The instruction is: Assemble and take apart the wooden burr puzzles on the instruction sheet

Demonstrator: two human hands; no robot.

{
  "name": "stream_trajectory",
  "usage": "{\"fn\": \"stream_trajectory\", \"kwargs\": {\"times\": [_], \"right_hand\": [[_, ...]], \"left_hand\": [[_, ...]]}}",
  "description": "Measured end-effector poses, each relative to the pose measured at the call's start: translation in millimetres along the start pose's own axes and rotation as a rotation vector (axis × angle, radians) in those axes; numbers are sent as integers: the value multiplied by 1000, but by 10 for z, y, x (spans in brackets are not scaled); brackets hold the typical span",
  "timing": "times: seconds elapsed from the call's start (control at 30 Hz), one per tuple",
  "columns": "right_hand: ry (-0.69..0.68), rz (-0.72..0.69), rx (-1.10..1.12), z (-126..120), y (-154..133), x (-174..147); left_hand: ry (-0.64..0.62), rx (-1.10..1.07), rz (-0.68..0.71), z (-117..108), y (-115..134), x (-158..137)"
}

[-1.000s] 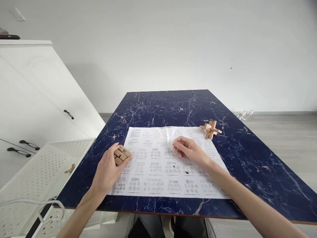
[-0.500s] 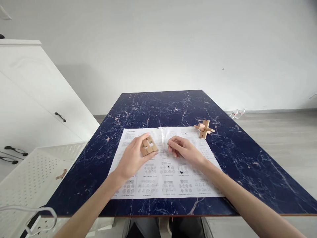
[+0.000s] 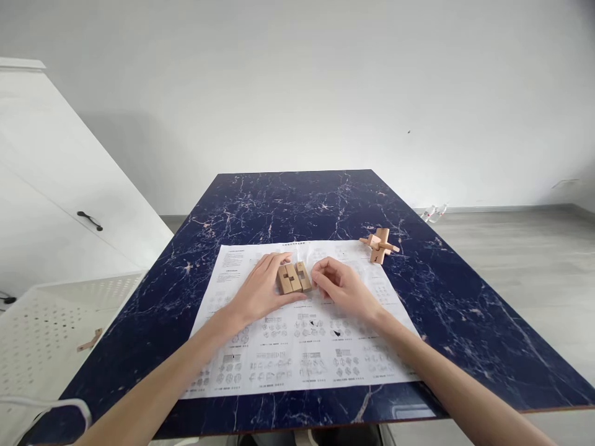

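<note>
Notched wooden puzzle pieces (image 3: 290,280) lie side by side on the printed sheet (image 3: 279,365), with dark gaps where their notches meet. The rightmost notched piece (image 3: 304,277) stands slightly apart from the others. My left hand (image 3: 261,286) curves around the group from the left, fingers along the far side and thumb along the near edge. Close against the right side of that piece is my right hand (image 3: 341,286), its fingers curled in and nothing visible between them. Whether its fingertips touch the piece, I cannot tell.
An assembled wooden cross-shaped puzzle (image 3: 380,246) rests at the sheet's upper right corner on the dark blue marbled table (image 3: 297,204). A white perforated basket (image 3: 56,322) with a wooden piece (image 3: 90,340) in it stands left of the table, beside a white cabinet (image 3: 56,167).
The notched pieces, tilted up in my left hand before, now lie flatter on the sheet, and the rightmost one has parted slightly. My right hand is now close beside them. The view has shifted a little.
</note>
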State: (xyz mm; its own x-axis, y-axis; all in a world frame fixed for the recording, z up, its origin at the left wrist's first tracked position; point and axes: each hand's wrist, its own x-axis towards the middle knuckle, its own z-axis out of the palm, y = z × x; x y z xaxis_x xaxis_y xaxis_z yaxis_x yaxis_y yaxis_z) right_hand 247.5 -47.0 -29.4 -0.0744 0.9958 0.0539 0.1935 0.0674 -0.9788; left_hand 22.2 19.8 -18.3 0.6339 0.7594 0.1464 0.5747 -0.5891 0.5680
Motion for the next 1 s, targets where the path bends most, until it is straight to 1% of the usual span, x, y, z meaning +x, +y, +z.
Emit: {"fn": "stream_trajectory", "kwargs": {"times": [0.1, 0.17, 0.23, 0.33, 0.5, 0.6, 0.67, 0.73, 0.8, 0.87, 0.9, 0.97, 1.0], "right_hand": [[90, -165, -280, 44, 39, -17], [79, -290, -386, 62, 72, -23], [35, -369, -443, 74, 100, -24], [-11, -404, -502, 81, 120, -22], [4, -329, -491, 57, 116, -21], [45, -270, -399, 25, 94, -16], [68, -227, -285, 0, 69, -8], [44, -159, -99, -28, 40, -1], [-9, -65, 117, -60, 14, 4], [-44, 18, 297, -90, -3, 5], [-49, 43, 368, -102, -8, 5], [-66, 62, 493, -119, -8, 5], [-87, 65, 549, -123, -5, 6]], "left_hand": [[2, -11, -13, -20, -54, -29], [3, -21, -20, -22, -83, -41], [-5, -36, -18, -18, -100, -47], [-31, -74, -14, -19, -111, -48], [-84, -93, -35, -96, -146, -26], [-105, -79, -38, -183, -187, -7], [-119, -90, -61, -239, -215, 5], [-109, -126, -114, -286, -233, 14], [-50, -200, -180, -319, -228, 24], [27, -370, -241, -334, -195, 36], [56, -500, -264, -334, -169, 41], [55, -805, -299, -318, -107, 49], [19, -941, -316, -303, -76, 51]]}}
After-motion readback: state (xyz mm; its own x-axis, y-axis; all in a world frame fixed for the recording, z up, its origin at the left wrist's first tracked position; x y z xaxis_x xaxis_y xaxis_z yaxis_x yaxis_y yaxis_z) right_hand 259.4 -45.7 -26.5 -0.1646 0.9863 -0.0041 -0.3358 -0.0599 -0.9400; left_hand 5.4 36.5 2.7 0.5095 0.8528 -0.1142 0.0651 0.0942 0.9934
